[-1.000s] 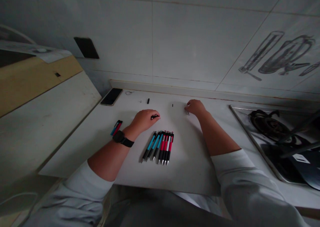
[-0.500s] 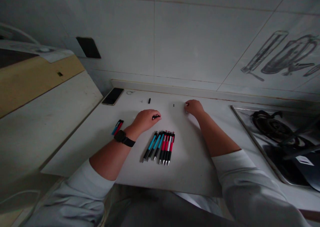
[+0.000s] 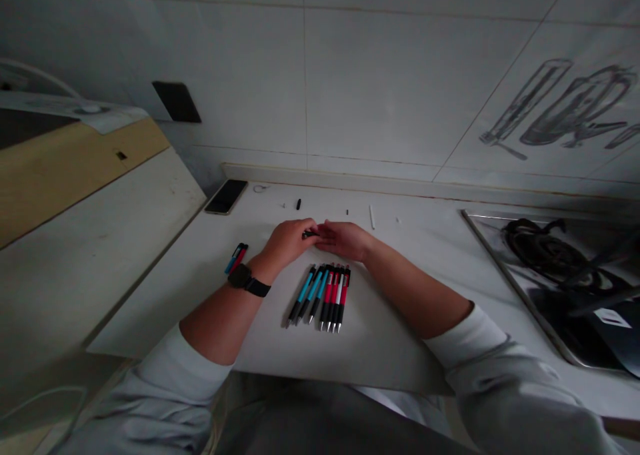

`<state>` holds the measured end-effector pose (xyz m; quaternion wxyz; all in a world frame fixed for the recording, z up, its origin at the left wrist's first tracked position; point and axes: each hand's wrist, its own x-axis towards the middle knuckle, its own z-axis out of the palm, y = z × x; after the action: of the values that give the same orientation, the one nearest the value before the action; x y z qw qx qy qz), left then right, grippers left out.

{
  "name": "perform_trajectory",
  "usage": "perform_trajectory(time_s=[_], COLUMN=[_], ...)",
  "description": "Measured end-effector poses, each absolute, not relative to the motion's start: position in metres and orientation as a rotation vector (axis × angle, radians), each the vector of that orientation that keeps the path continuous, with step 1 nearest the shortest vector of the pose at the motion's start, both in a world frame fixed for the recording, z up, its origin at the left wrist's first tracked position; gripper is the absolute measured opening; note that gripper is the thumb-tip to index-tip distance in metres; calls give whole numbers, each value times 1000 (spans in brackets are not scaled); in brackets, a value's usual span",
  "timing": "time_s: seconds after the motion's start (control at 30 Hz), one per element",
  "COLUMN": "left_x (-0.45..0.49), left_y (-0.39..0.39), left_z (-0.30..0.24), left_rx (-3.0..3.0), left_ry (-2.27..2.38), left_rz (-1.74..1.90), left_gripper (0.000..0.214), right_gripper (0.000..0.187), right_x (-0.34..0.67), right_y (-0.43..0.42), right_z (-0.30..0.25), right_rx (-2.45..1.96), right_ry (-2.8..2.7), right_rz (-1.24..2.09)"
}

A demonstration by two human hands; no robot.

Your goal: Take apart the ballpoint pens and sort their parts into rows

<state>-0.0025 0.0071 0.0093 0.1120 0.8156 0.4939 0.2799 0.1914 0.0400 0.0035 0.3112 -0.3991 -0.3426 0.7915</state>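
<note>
Black part (image 3: 309, 233) in L grip (image 3: 287, 241), poss. touching R grip (image 3: 346, 241).

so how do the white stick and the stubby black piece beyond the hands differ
The white stick is pale; the black piece is dark.
The white stick is longer and thinner; the black piece is short and stubby.
The white stick lies beyond the right hand, the black piece beyond the left hand.
Both lie loose on the counter.

Grey tiled wall (image 3: 370, 88), dim light
</note>
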Motion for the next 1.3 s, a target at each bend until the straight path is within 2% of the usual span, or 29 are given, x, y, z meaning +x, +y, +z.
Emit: perform_trajectory(time_s=[0.2, 0.37, 0.5, 0.73, 0.93, 1.1, 1.2, 1.3], left_x=[-3, -7, -9, -6, -5, -5, -5, -5], left_y=[9, 10, 10, 8, 8, 10, 10, 10], left_z=[9, 7, 8, 14, 12, 10, 9, 10], left_rx=[2601, 2599, 2525, 2471, 2449, 2444, 2447, 2449], left_ry=[1401, 1394, 1431, 1447, 1450, 1440, 1440, 1437], left_rz=[675, 706, 788, 840, 840, 830, 822, 818], left_gripper=[9, 14, 14, 12, 9, 9, 9, 8], right_gripper=[28, 25, 31, 19, 6, 19, 12, 15], right_x=[179, 185, 190, 195, 236, 268, 274, 273], right_y=[30, 35, 36, 47, 85, 111, 125, 137], right_z=[-1, -3, -5, -5, 10, 18, 18, 15], right_rx=[-947, -919, -910, -1069, -1339, -1625, -1717, -1773], right_ry=[-647, -740, -897, -1108, -1465, -1877, -2044, -2226], right_rz=[2267, 2244, 2135, 1779, 1171, 560, 447, 359])
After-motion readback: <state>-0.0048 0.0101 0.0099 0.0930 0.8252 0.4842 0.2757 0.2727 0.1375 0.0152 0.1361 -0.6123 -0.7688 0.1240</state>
